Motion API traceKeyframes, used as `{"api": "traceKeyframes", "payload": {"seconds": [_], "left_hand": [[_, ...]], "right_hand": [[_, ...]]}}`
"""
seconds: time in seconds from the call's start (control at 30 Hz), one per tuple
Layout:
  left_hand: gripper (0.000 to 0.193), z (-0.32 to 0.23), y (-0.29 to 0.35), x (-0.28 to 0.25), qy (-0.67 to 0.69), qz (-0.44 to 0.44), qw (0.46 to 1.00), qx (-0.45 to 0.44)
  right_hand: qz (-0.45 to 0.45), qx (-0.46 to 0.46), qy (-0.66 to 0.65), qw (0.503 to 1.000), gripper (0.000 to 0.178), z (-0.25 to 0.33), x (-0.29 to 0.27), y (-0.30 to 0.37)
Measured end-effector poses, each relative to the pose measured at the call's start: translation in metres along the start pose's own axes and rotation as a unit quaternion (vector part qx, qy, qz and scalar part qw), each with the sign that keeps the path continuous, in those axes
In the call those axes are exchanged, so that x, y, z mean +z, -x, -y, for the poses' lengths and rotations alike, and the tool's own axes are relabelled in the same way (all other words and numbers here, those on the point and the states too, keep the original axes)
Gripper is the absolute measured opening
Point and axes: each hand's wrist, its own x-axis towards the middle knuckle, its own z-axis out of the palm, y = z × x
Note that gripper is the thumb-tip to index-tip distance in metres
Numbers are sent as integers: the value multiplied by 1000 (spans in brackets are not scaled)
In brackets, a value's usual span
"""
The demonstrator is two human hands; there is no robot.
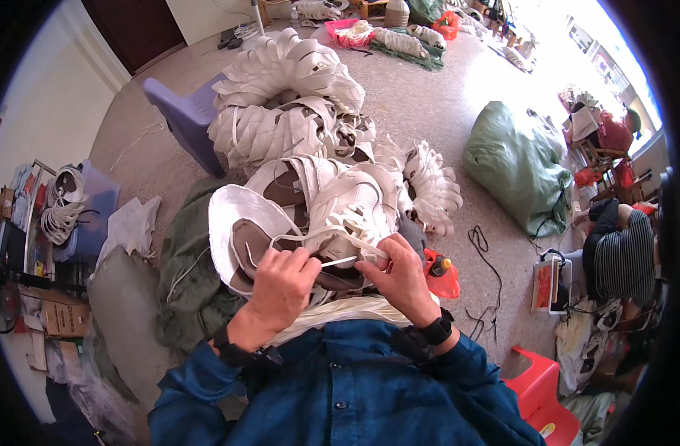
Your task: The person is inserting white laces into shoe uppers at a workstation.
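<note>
My left hand (279, 291) pinches one part of a white shoelace (341, 262), with its fingers closed. My right hand (401, 276), thumb and fingers together, grips the same lace farther right. A short stretch of lace runs taut between the two hands. Just beyond them lies a white mesh shoe upper (352, 192) with loose lace loops over its opening. To its left, a white upper with a brown lining (232, 223) lies with its opening toward me. The fingertips of my left hand are partly hidden behind its knuckles. Pale laces (332, 316) lie across my lap.
Stacked uppers (280, 134) pile up beyond my hands, beside a purple chair (180, 111). Dark green cloth (191, 275) lies at left. A large green sack (514, 167), a black cord (492, 275) and a red stool (540, 394) are at right. Another person in stripes (626, 256) sits farther right.
</note>
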Motion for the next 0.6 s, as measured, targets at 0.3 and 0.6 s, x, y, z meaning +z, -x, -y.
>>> {"api": "traceKeyframes", "payload": {"seconds": [0.3,0.6], "left_hand": [[12,9,-6,-8,97,1,995,0],[19,3,-32,-9,136,-53,988,-44]], "right_hand": [[-18,107,-244,964,25,-11,11,7],[31,68,-355,932,11,-11,3,7]]}}
